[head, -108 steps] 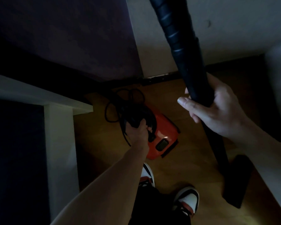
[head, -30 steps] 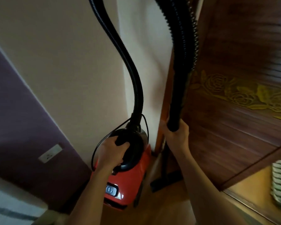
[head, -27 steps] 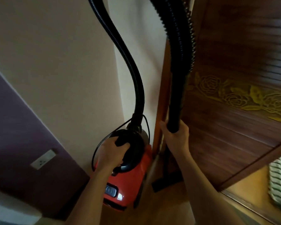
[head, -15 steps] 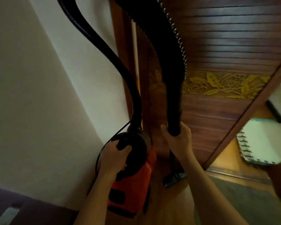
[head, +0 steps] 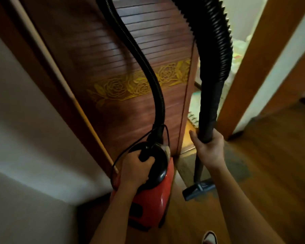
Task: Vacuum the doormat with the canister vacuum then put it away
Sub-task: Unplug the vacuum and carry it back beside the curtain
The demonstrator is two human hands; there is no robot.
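Gripping tight: left hand (head: 134, 170) fingers (head: 144, 164) round canister vacuum (head: 151, 205) handle (head: 144, 151), right hand (head: 209, 150) fingers round wand (head: 208, 111).

Wall (head: 25, 138) and door (head: 113, 67) block the left. Between door and frame (head: 250, 85) is a narrow gap, with the wand (head: 208, 111) in front of it; open floor (head: 280, 155) lies to the right.

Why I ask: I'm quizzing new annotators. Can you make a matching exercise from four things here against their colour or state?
Things: 1 canister; 2 wand; 3 floor nozzle; 4 door.
States: A carved with yellow roses; B red, handle gripped by left hand; C down at the edge of the doormat; D black, gripped by right hand.
Pairs: 1-B; 2-D; 3-C; 4-A.
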